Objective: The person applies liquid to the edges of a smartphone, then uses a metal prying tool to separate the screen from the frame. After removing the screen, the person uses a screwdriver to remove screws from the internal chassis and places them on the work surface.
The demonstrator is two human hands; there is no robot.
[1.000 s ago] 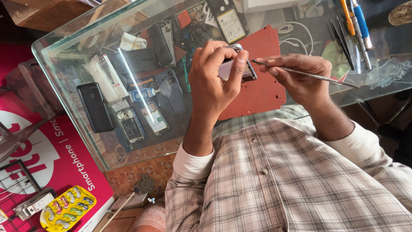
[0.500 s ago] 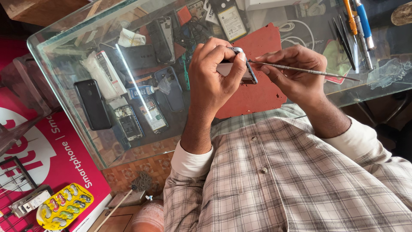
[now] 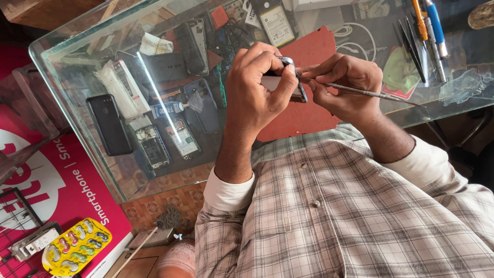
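Overhead, head view: one picture, looking down on a glass worktop (image 3: pixel 92 170) and a person in a checked shirt (image 3: pixel 350 216).
Left hand (image 3: pixel 254 87): closed round a small phone (image 3: pixel 285 85), thumb and fingers pinching its edges and lifting it above the middle of the worktop, over a red mat (image 3: pixel 309 110).
Right hand (image 3: pixel 342 85): closed in a pen grip on a thin metal pick (image 3: pixel 370 93), whose tip meets the phone's right edge; the shaft runs off toward the right edge.
Phone, handling: judged light, rigid and fragile, with smooth sides that could slip; best held by the two long edges, as now, clear of the seam the pick works.
Pick, handling: judged stiff, slender, slightly springy; held near the tip for control.
Materials: clear, glossy glass top with a bright strip of reflected light; matte red mat with a ragged outline.
Under the glass, left half: a black phone (image 3: pixel 108 123), flat and shiny, beside opened handsets with bare boards.
Far right corner: black tweezers (image 3: pixel 411 46), plus orange- and blue-handled screwdrivers (image 3: pixel 429 25).
Floor, near left: a yellow blister card (image 3: pixel 74 247).
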